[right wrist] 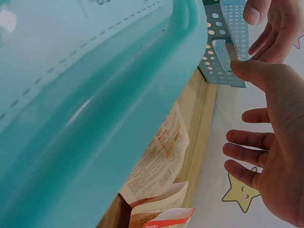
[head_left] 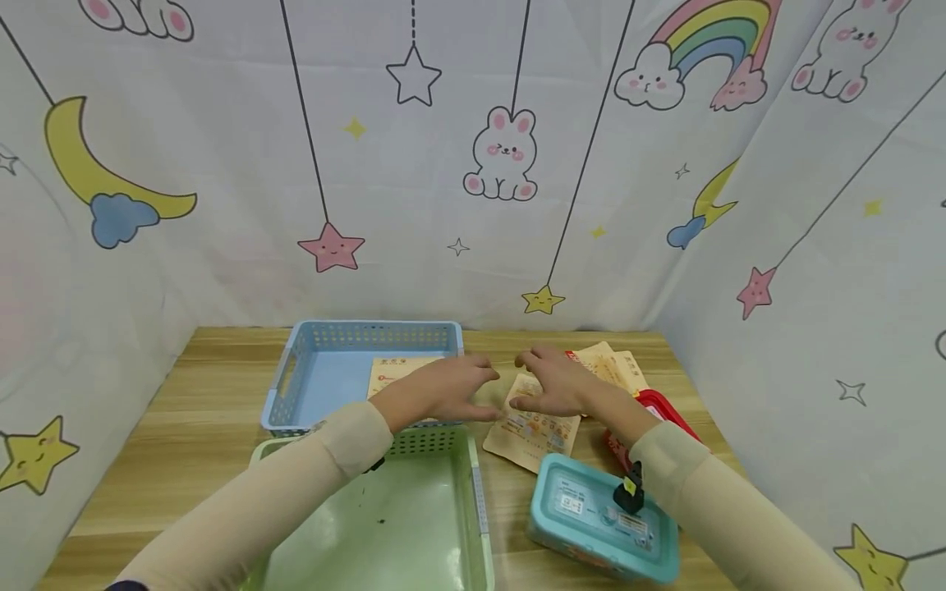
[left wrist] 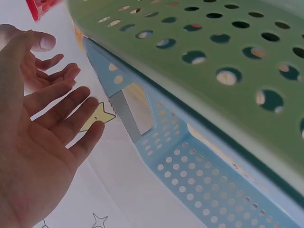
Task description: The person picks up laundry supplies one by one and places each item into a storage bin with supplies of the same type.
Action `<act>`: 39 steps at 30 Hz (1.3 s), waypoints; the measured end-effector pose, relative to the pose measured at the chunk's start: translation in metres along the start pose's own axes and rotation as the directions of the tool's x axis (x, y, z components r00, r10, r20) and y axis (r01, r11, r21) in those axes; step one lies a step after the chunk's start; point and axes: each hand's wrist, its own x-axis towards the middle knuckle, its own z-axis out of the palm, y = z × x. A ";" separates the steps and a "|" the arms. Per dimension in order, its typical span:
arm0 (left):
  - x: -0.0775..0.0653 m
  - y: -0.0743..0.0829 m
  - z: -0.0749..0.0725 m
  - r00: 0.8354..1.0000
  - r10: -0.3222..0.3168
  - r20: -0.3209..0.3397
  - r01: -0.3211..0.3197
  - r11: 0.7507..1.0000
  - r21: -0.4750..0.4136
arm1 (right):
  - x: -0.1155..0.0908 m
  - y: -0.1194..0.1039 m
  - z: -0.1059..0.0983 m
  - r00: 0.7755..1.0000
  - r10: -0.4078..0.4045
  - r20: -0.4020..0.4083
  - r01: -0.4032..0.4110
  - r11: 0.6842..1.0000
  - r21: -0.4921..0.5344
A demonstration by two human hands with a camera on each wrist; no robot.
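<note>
My left hand (head_left: 443,390) hovers over the right side of a blue perforated basket (head_left: 328,382), fingers loosely extended and nothing in them. Inside that basket lies a tan printed packet (head_left: 388,373). Facing it, my right hand (head_left: 556,384) is held above a flat tan pouch (head_left: 534,431) on the wooden table, its fingers spread and slightly bent, also without anything. In the left wrist view the left hand (left wrist: 42,161) shows a bare palm beside the basket. The right wrist view has the right hand (right wrist: 285,137) with fingers apart and nothing in its grasp.
A green basket (head_left: 380,513) stands in front of the blue one. To its right is a teal lidded box (head_left: 602,517), with a red container (head_left: 661,408) behind it, partly hidden by the right arm. More tan pouches (head_left: 617,365) lie at the back right, near the curtain (head_left: 414,189).
</note>
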 end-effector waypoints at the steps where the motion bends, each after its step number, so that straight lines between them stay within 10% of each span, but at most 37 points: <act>1: 0.001 0.002 0.000 1.000 0.001 0.011 -0.001 1.000 -0.004 | -0.001 0.001 0.001 1.000 0.004 0.012 -0.004 1.000 0.002; 14: 0.027 0.028 0.003 0.988 0.099 0.117 -0.111 0.989 0.100 | -0.009 0.006 0.009 0.987 0.000 0.160 -0.007 0.999 0.048; 24: 0.037 0.039 0.027 0.968 0.021 0.250 -0.055 0.990 0.129 | -0.014 0.008 0.018 0.975 0.006 0.221 -0.016 0.999 0.044; 39: 0.047 0.047 0.041 0.970 -0.025 0.241 -0.035 0.970 0.241 | -0.024 0.012 0.030 0.958 0.059 0.282 -0.065 0.998 0.011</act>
